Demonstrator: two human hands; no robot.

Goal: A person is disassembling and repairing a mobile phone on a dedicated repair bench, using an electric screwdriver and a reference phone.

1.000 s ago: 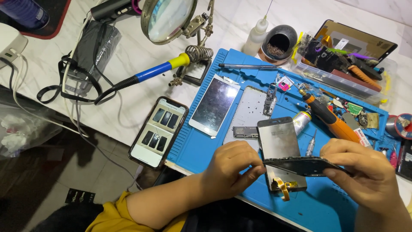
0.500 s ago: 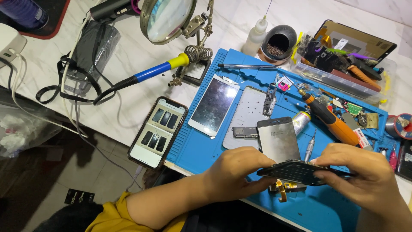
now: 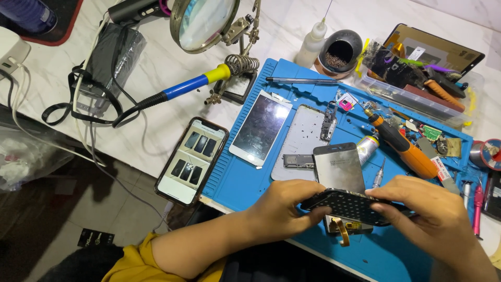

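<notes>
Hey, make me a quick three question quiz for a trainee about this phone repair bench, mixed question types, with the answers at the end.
1. True or false: both hands hold the dark perforated phone part above the blue mat.
2. What lies on the white table just left of the mat?
A. a lit phone
B. a hammer
C. a cup
3. Fill in: the screwdriver on the mat has an ____ handle.

Key:
1. True: left hand and right hand grip its ends.
2. A, the lit phone.
3. Orange.

Right hand (image 3: 436,219) cut off by near and right edges; dark phone frame (image 3: 347,204) ends hidden under fingers; grey display (image 3: 339,169) near end covered.
</notes>
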